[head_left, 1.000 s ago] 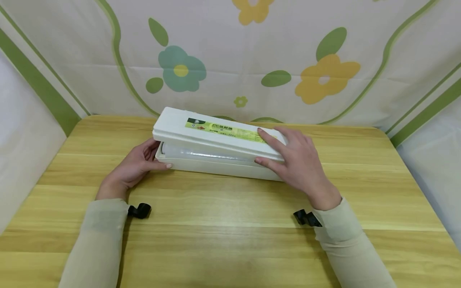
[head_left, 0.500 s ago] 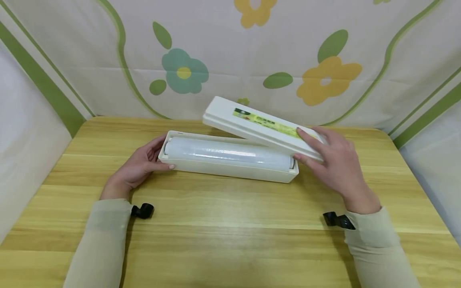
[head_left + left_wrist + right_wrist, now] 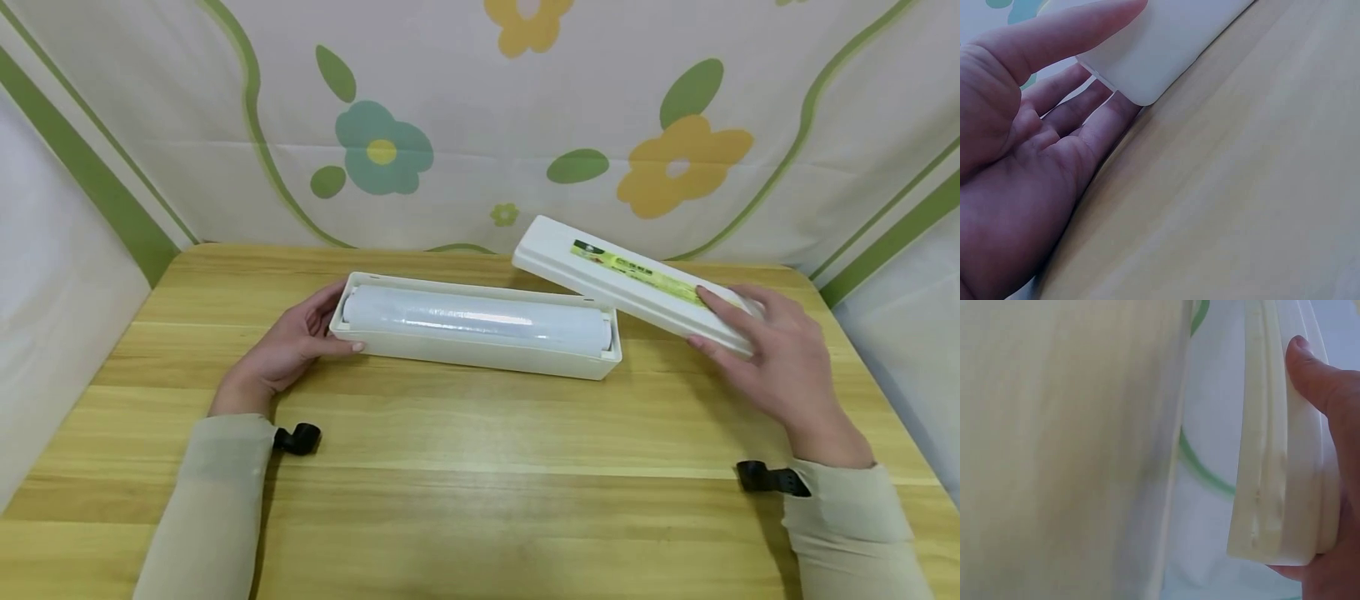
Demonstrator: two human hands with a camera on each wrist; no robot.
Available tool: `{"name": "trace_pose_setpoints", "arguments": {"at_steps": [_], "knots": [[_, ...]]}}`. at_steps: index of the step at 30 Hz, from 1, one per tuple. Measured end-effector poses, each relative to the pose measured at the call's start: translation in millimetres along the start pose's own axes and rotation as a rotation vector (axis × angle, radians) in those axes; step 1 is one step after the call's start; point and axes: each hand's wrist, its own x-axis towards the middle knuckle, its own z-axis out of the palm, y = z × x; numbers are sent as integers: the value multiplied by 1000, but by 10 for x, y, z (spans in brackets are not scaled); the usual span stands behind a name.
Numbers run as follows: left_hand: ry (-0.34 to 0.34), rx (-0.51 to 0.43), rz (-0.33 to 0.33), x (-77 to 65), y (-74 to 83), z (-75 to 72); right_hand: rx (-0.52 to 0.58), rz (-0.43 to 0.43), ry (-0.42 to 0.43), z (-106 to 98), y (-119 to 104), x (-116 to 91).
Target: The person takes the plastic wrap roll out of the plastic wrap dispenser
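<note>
A long white box (image 3: pixel 480 354) lies on the wooden table with its top off. Inside it sits a roll of clear cling film (image 3: pixel 480 318). My left hand (image 3: pixel 288 346) holds the box's left end, thumb on the front wall and fingers behind; the left wrist view shows the thumb (image 3: pixel 1079 34) on the box corner (image 3: pixel 1160 56). To the right, my right hand (image 3: pixel 783 358) grips the white lid (image 3: pixel 622 283) by its right end, tilted above the table. A green and yellow label (image 3: pixel 637 273) is on its top. The right wrist view shows the lid's rim (image 3: pixel 1266 456) and underside edge.
Behind the table (image 3: pixel 450 483) hangs a pale curtain (image 3: pixel 480 108) with flower prints. Each sleeve carries a small black wrist mount, one at the left (image 3: pixel 297 439) and one at the right (image 3: pixel 768 479).
My right hand has lifted the lid off the box and carried it to the right, uncovering the film roll. My left hand has stayed at the box's left end.
</note>
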Motion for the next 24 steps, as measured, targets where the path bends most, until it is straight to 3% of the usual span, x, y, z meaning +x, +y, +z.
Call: {"name": "trace_pose_setpoints", "arguments": {"at_steps": [7,14,24], "knots": [[1,-7,-1,-11,-17,-9,33,56,-30,-66,159,-74],[2,-13,-3,-23,-15,-9,45,52,-27,-104,274,-122],[14,8,-13,-8,-20,-6,50,99,-176,-116,366,-181]]}}
